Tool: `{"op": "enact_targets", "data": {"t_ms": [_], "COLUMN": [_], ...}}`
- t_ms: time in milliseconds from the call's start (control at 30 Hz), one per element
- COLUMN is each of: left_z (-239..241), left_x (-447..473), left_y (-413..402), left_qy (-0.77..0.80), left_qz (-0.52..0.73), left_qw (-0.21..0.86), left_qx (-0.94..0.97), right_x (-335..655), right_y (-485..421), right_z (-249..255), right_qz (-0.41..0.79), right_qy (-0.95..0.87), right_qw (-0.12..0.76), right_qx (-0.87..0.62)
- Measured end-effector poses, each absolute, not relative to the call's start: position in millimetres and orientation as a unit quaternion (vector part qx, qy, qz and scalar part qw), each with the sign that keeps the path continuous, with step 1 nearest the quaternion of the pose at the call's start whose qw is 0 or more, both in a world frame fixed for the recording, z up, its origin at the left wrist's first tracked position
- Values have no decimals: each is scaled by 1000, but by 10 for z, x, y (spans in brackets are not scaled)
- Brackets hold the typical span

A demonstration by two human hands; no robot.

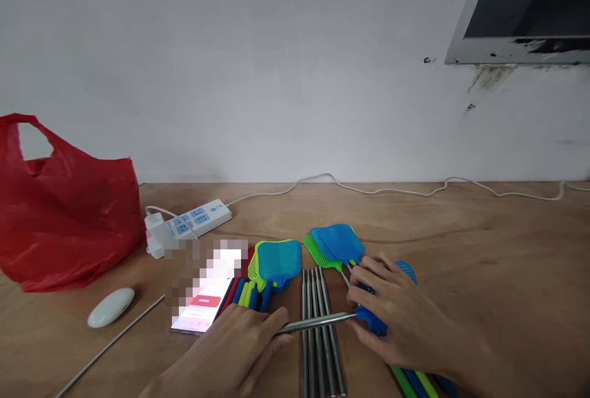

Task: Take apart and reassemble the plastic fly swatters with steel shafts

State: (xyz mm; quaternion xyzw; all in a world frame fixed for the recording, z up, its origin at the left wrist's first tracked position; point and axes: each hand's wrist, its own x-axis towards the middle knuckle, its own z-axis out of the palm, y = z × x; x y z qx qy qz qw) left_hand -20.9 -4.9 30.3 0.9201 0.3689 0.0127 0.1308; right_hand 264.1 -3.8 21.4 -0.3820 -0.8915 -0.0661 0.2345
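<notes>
My left hand (239, 349) pinches the near end of a thin metal rod (318, 322) that lies crosswise over a row of several metal rods (320, 330). My right hand (396, 318) is closed around a blue swatter head part (371, 320) at the rod's other end, with its blue mesh (408, 270) showing behind the fingers. Stacked blue and green swatter heads (336, 243) lie just beyond my right hand. Another stack of blue, yellow and green swatter heads (276, 261) lies ahead of my left hand, with coloured handles (246, 293) below it.
A lit phone (203, 306) lies left of the handles. A white power strip (193, 220) and its cable (391, 189) run along the back. A red plastic bag (64, 214) stands far left, a white oval object (110, 307) and a loose rod (110, 343) near it. Coloured handles (415, 382) lie under my right wrist.
</notes>
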Motion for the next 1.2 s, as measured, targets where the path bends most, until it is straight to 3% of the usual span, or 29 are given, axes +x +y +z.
{"op": "enact_targets", "data": {"t_ms": [233, 367, 467, 533, 600, 767, 1200], "left_z": [264, 270, 243, 215, 185, 128, 380], "left_x": [-164, -259, -324, -334, -326, -307, 136], "left_y": [-60, -60, -67, -78, -96, -146, -182], "left_qy": [370, 380, 392, 395, 392, 394, 363], "left_qz": [43, 63, 75, 87, 99, 120, 78], "left_qw": [103, 87, 75, 77, 84, 86, 167], "left_qx": [922, 919, 914, 911, 911, 907, 913], "right_x": [2633, 2919, 3033, 3004, 2925, 2780, 2558], "right_y": [-46, 61, 116, 98, 47, -77, -236], "right_z": [248, 282, 210, 134, 72, 127, 250], "right_qz": [-61, 10, 237, 411, 497, 514, 576], "right_qy": [-899, -790, -651, -572, -513, -481, -529], "right_qw": [256, 369, 437, 431, 430, 454, 367], "right_qx": [-350, -489, -574, -563, -552, -546, -504]}}
